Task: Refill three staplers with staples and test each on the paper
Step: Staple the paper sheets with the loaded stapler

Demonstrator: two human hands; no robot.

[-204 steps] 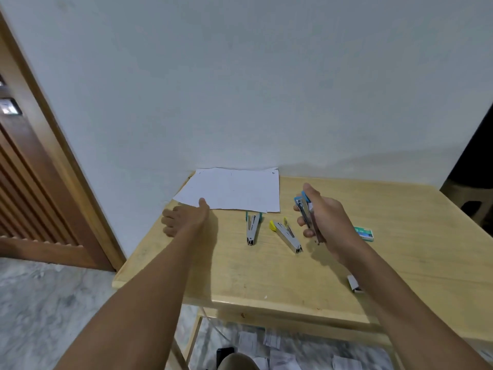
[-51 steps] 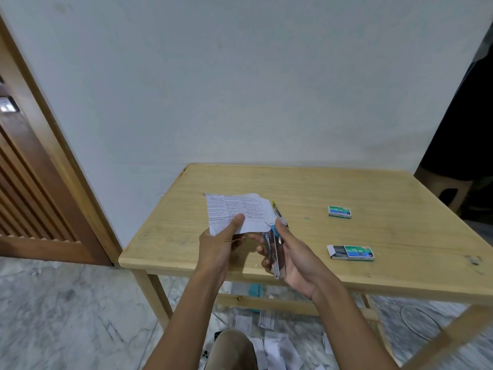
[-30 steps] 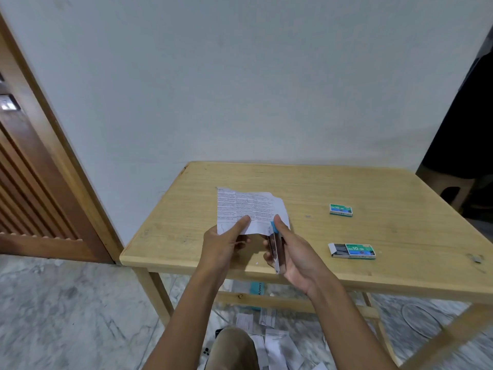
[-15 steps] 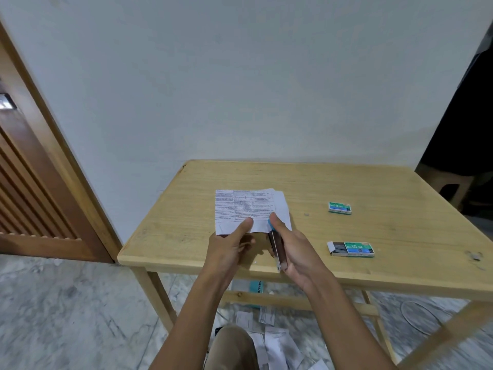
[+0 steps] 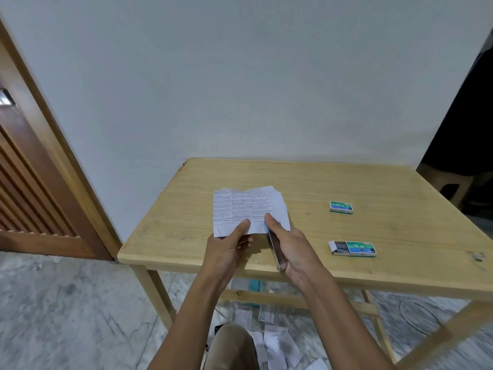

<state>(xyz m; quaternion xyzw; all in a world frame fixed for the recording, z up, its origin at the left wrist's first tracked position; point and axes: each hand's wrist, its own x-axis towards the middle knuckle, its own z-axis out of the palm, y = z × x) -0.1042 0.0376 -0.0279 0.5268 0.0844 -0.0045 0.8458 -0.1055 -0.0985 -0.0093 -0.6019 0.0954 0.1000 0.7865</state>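
1. Frame centre: the left hand [image 5: 226, 245] pinches the printed paper [image 5: 246, 209] at its lower edge, thumb on top.
2. The right hand [image 5: 290, 245] grips a stapler [image 5: 276, 251] (blue-tipped), its nose at the paper's lower right edge.
3. Two staple boxes [image 5: 353, 248] lie right, on the table [image 5: 400, 228].

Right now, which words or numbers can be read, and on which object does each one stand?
"No 10": far staple box; smaller print beside it blurred.
"No 10": near, open staple box; rest blurred.
Paper: printed table, too small to read.
Stapler: no legible marking.
Teal item under table: letters blurred.
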